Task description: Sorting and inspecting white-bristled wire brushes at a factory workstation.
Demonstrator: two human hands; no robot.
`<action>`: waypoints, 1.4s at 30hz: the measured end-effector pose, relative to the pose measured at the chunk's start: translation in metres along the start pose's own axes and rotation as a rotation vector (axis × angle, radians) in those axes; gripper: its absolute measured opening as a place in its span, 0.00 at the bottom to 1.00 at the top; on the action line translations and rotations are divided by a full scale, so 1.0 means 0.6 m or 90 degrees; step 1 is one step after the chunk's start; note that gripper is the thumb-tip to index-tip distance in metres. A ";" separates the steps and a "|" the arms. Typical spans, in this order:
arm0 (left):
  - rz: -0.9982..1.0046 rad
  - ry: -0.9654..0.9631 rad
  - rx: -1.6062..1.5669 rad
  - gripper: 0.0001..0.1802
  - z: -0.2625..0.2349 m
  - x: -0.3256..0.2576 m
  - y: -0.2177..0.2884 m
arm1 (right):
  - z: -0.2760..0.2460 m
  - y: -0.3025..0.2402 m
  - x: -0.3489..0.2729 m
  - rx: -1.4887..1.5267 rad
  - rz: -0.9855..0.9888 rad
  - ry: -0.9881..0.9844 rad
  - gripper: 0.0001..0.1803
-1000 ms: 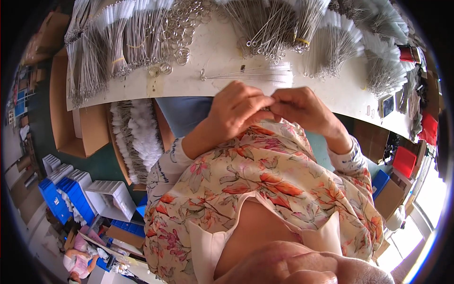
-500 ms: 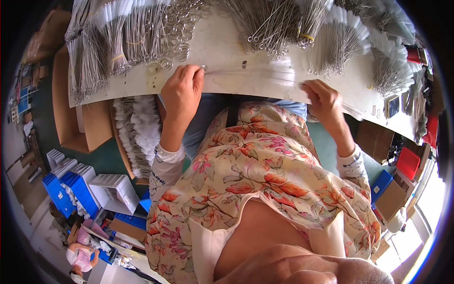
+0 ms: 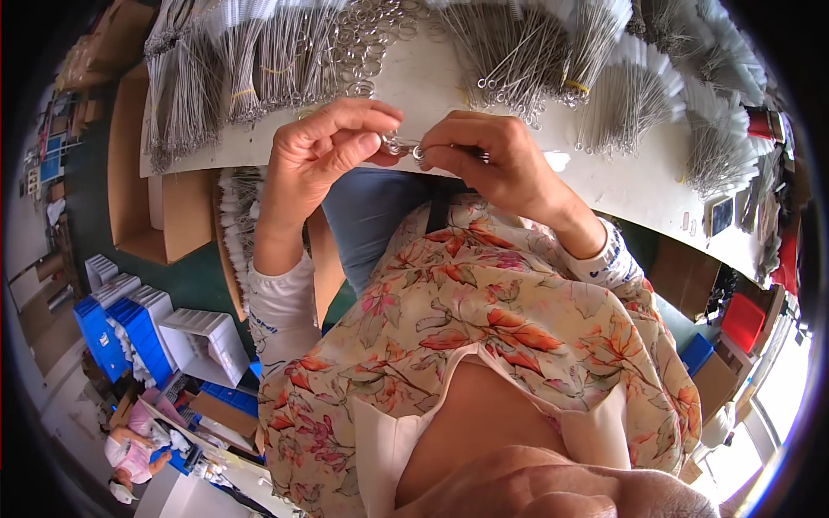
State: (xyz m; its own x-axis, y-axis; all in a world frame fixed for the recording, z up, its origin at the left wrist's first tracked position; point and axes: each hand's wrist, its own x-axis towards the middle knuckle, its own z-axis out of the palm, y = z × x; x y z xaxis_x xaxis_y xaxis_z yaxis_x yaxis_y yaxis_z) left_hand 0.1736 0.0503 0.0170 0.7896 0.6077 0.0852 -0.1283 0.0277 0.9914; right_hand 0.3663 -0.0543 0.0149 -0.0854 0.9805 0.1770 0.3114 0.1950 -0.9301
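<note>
Both hands up close to the chest, just off the near edge of the white bench (image 3: 604, 186). Left hand (image 3: 324, 151) pinched shut, thumb against fingertips, on a small metal ring (image 3: 393, 143). Right hand (image 3: 488, 155) curled closed on the looped end of a thin wire piece (image 3: 420, 152), the rest of it buried in the palm so hard to say how long it is. Ring and loop meeting right in the gap between the two hands, touching or near enough, too tiny to call. Probably held that tight and that near the eyes because the parts are so small; fingertip grips leave the loop and ring exposed for lining up.

Behind the hands, bundles of wire pieces (image 3: 518, 52) fanned across the bench, some banded, plus a loose scatter of rings (image 3: 367, 34) by the far edge, all within easy reach. Cardboard box (image 3: 160, 186) off to the left, blue bins (image 3: 121, 328) on the floor below.
</note>
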 end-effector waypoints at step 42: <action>0.457 0.095 0.412 0.17 -0.008 0.153 0.143 | -0.144 -0.085 0.157 0.159 -0.202 0.017 0.08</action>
State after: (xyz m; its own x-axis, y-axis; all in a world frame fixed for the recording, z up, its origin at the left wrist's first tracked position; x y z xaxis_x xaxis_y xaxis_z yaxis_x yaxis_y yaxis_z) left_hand 0.2321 0.1119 0.1092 0.5626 0.4047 0.7209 -0.1605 -0.8019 0.5754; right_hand 0.4244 0.0304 0.1070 -0.1140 0.8736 0.4731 0.0333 0.4792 -0.8770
